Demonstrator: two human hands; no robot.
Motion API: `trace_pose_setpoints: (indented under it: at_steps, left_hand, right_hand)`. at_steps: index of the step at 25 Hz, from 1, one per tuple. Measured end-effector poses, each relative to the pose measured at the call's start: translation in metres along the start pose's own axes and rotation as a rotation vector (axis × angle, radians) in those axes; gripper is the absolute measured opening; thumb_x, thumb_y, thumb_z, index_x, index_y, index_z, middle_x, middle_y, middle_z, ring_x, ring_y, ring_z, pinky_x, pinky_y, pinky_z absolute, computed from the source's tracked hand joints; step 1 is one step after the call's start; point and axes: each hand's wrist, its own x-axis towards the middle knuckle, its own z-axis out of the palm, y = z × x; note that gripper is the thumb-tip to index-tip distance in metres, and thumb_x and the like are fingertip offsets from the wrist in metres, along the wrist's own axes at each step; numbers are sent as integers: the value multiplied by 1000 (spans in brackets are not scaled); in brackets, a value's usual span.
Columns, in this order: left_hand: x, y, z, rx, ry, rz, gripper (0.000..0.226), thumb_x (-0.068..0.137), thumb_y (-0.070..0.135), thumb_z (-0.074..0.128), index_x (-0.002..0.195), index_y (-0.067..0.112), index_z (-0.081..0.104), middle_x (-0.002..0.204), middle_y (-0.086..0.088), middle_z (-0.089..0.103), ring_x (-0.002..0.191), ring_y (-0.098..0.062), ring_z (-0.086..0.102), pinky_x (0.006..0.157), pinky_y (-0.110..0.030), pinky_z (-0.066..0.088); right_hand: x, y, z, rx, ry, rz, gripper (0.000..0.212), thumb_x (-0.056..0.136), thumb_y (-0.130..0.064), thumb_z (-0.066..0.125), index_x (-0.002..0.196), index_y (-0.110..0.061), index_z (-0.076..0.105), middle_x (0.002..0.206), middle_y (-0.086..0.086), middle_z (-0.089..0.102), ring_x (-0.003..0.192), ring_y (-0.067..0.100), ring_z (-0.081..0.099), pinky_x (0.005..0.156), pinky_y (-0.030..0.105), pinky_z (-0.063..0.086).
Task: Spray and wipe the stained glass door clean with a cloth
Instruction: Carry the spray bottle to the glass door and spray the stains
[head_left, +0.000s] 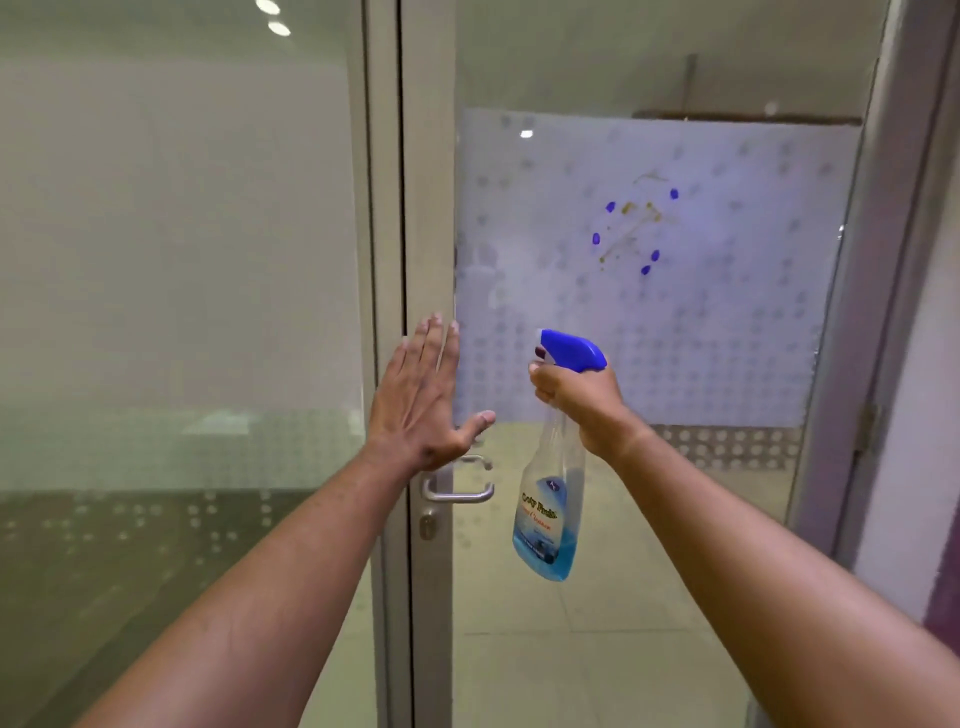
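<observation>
The glass door (727, 338) has a frosted dotted band across its middle. On that band sits a stain (631, 228) of blue blobs and yellowish streaks, up and to the right of my hands. My right hand (584, 402) grips a clear spray bottle (550, 499) with a blue trigger head and a little blue liquid at the bottom, its nozzle facing the glass below the stain. My left hand (423, 395) lies flat and open against the door's metal frame (428, 208), fingers up. No cloth is in view.
A metal lever handle (457, 491) and a keyhole (428, 527) sit on the frame just below my left hand. A fixed glass panel (182, 312) fills the left side. A wall edge with a hinge (867, 426) stands at the right. Tiled floor shows through the glass.
</observation>
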Motion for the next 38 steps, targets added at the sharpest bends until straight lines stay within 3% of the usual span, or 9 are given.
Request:
trace_pose_setpoints:
  at_steps: [5,12,18,22,25,30,34,38]
  left_hand:
    - [70,14,43,-90,52,105,106,84,72,35,154,8,-12,163,-16,-14,151,-27,-11,123,-44,3]
    - [142,37,91,-120,110,155,107,83,73,36,155,7,-6,164,-16,-8,152,-27,-7,123,-42,1]
    - [193,53,106,-100,155,133,108,83,73,37,155,7,-8,163,-15,-11,151,-26,-10,123,-42,2]
    - [224,55,107,-84,185,124,108,83,73,38,155,7,-7,163,-16,-10,151,-27,-8,123,-42,2]
    - [249,53,104,-59,226,124,107,83,74,34,155,7,-7,163,-17,-8,152,-29,-7,123,-43,3]
    - [280,51,96,-48,271,158,107,82,75,34,155,7,-5,163,-17,-7,152,-30,-5,123,-43,4]
    - [291,48,96,-48,298,182,107,82,76,32,155,7,-6,164,-17,-6,152,-30,-4,123,-43,4]
    - [298,41,96,-60,301,181,107,81,76,31,155,8,-6,164,-16,-7,152,-30,-5,123,-44,3]
  right_hand:
    - [58,-4,-21,-30,136,-10,37,84,-2,70,118,-9,61,109,6,71,102,18,68,73,25,57]
    - [135,-6,-58,-79,240,-35,35,83,4,65,117,-7,62,106,8,72,86,7,70,64,19,55]
    - [200,-25,-76,-6,265,-21,36,78,8,69,108,-9,59,92,3,67,96,19,69,89,38,55]
    - [235,-48,-78,-52,231,-28,36,83,-7,72,117,-5,61,100,11,71,94,20,69,90,38,56]
    - [256,-74,-77,-67,195,-97,19,84,-8,70,102,-8,66,94,11,71,86,18,66,85,36,56]
    - [286,-114,-61,-98,236,-103,16,81,2,52,94,-4,59,91,13,70,80,19,65,79,33,58]
    - [302,-131,-43,-151,244,-92,32,78,6,49,109,-1,56,91,13,70,77,18,64,67,28,58]
    - [314,-133,-37,-145,289,-105,44,74,7,50,117,0,54,87,11,67,76,16,66,64,28,59]
